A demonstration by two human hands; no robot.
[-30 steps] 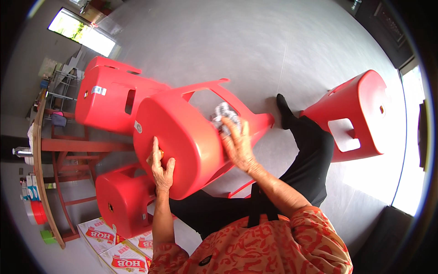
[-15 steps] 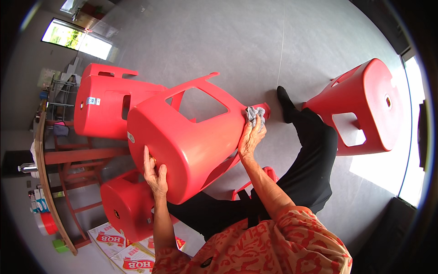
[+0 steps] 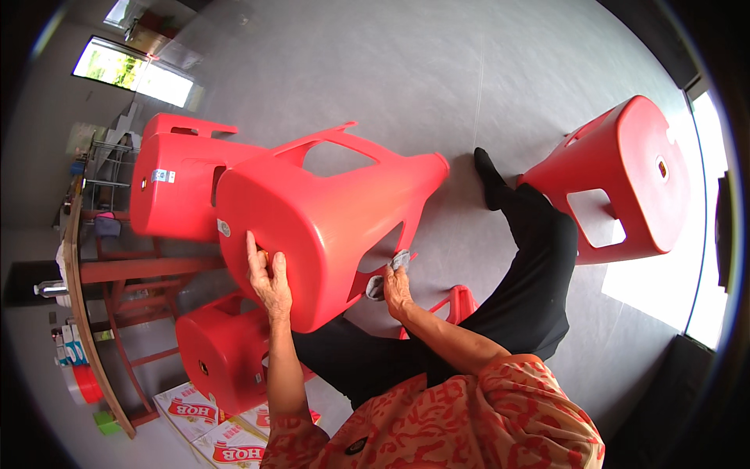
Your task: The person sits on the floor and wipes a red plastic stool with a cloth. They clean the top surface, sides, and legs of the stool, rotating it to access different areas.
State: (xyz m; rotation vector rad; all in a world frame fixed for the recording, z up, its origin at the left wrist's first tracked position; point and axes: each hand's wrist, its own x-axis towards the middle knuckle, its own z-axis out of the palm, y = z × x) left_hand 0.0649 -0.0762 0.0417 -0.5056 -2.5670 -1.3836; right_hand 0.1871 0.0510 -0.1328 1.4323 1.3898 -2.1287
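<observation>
A red plastic stool [image 3: 289, 219] is tipped on its side in front of me, its seat toward my left and its legs pointing right and away. My left hand [image 3: 269, 285] is on the seat, index finger and thumb raised and the other fingers bent in at the seat's middle, where their tips are hidden. A crumpled grey cloth [image 3: 376, 288] is bunched in my right hand [image 3: 397, 293], at the edge of the leg opening on the stool's near side. Part of the cloth pokes out above the fingers.
More red stools stand around: one to the right [image 3: 648, 172], one at the far left [image 3: 176, 187], one at the near left [image 3: 223, 356]. A wooden table [image 3: 86, 313] edges the left side, with printed cartons [image 3: 187, 410] beside it. My black-trousered leg [image 3: 523, 273] stretches right.
My right hand has come back toward me with the cloth, from the far leg end to the near leg opening. The held stool has turned a little; my left hand stays at its seat.
</observation>
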